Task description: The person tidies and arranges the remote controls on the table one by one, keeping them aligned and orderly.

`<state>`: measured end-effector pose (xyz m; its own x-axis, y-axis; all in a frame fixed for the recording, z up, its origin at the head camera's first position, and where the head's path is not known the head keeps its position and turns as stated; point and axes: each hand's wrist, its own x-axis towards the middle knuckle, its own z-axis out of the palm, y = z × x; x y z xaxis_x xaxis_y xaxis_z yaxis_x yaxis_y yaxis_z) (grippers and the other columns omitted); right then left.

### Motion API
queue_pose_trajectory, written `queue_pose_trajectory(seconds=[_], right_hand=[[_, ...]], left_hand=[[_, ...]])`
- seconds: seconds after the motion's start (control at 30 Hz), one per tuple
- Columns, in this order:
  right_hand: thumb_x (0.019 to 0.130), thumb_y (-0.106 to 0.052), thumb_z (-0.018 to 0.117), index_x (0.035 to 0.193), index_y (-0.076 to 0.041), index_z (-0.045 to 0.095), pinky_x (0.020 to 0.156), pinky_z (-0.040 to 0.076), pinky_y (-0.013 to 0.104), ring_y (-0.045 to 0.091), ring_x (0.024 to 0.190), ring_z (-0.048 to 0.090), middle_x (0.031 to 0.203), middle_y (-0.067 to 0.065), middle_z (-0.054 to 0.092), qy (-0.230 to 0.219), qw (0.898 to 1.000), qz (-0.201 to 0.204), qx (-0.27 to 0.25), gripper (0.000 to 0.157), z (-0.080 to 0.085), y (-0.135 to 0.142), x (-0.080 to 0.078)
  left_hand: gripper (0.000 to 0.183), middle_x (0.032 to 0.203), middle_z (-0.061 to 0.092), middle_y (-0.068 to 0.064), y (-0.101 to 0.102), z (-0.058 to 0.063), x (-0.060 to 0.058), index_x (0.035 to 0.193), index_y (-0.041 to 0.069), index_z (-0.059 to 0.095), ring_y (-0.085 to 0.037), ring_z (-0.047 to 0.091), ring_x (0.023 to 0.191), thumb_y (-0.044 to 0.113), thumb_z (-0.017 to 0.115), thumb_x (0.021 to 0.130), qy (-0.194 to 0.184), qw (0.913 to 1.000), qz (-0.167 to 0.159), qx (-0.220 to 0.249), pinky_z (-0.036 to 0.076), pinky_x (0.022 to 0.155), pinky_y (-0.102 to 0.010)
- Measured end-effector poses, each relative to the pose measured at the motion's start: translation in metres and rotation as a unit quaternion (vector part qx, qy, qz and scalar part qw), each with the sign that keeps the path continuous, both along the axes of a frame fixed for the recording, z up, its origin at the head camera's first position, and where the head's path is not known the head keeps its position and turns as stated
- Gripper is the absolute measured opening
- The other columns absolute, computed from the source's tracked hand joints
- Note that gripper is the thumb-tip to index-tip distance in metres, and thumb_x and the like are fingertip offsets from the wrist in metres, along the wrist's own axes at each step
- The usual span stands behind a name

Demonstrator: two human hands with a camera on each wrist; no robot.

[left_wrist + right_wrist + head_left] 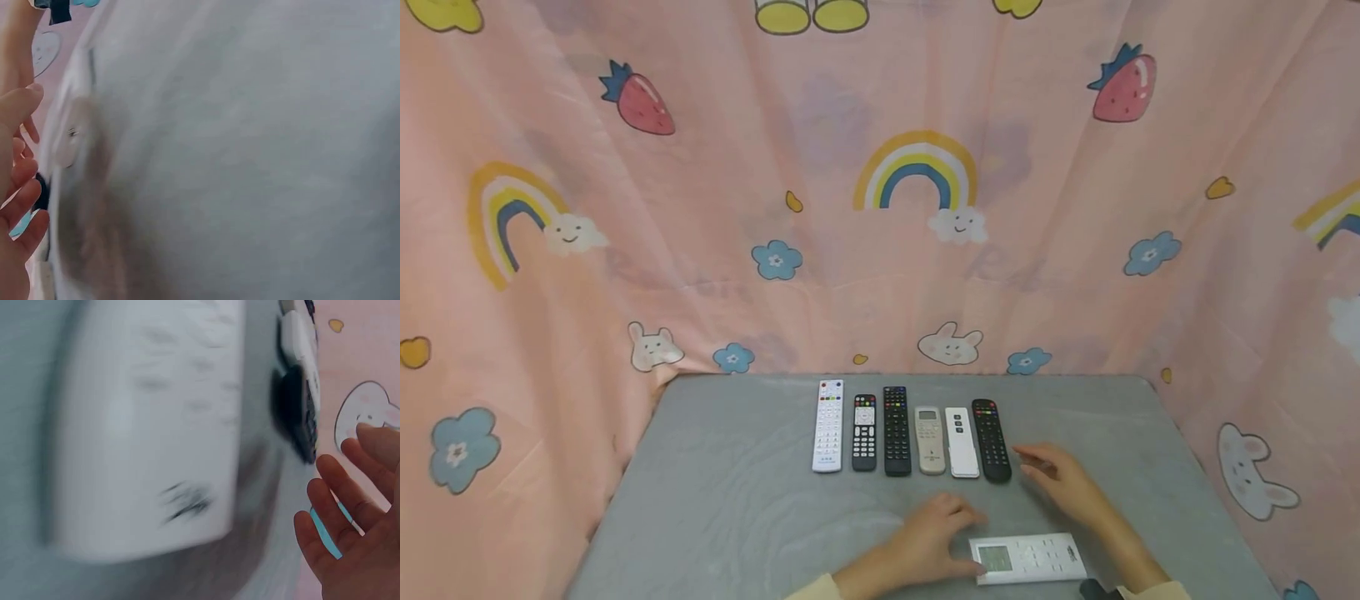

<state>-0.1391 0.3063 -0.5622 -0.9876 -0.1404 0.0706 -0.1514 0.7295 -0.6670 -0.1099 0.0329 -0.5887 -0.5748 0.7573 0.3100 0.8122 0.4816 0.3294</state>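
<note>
A white air-conditioner remote (pixel 1030 558) with a grey screen lies crosswise near the front of the table. My left hand (pixel 925 537) is at its screen end, fingers spread and thumb tip right by its edge. In the left wrist view that hand's relaxed fingers (pixel 25 194) hold nothing. Over the table to the right, my right hand (pixel 1063 483) has loosely bent fingers, with the fingertips just right of a rounded black remote (pixel 992 440). The right wrist view shows the white remote (pixel 150 437) large and blurred, apart from the right hand's fingers (pixel 337 506).
Left of the rounded black remote, a row continues with a slim white remote (pixel 962 442), a beige one (pixel 929 446), two black ones (pixel 897 433) and a long white one (pixel 828 425). A pink printed curtain (pixel 880 292) hangs behind the grey table (pixel 722 517).
</note>
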Motion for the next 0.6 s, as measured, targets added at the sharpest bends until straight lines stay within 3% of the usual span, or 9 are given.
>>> queue_pose_trajectory(seconds=[0.2,0.47,0.6], right_hand=[[0.093,-0.024,0.068,0.127,-0.016,0.066,0.095,0.051,0.055,0.03,0.114,0.06,0.12,0.005,0.067,-0.051,0.998,-0.038,0.021,0.036,-0.002,0.011,0.031],[0.075,-0.046,0.081,0.122,-0.024,0.07,0.097,0.048,0.051,0.019,0.111,0.057,0.119,-0.003,0.065,-0.066,0.994,-0.044,0.076,0.053,-0.012,0.031,0.067],[0.066,-0.059,0.082,0.124,-0.022,0.069,0.098,0.045,0.057,0.027,0.117,0.053,0.125,0.003,0.061,-0.109,0.99,-0.034,0.086,0.07,-0.019,0.039,0.079]], left_hand=[[0.064,0.116,0.063,0.014,-0.004,-0.009,0.011,0.128,0.027,0.062,-0.002,0.054,0.11,0.059,0.077,0.076,-0.018,0.9997,0.012,-0.011,0.043,0.099,-0.018],[0.061,0.121,0.059,0.014,-0.01,-0.015,0.014,0.13,0.03,0.06,-0.002,0.05,0.114,0.059,0.074,0.079,-0.082,0.9962,0.022,-0.021,0.043,0.103,-0.024],[0.059,0.122,0.057,0.015,-0.011,-0.018,0.016,0.131,0.031,0.059,0.0,0.048,0.113,0.06,0.072,0.081,-0.106,0.9938,0.022,-0.027,0.043,0.103,-0.024]])
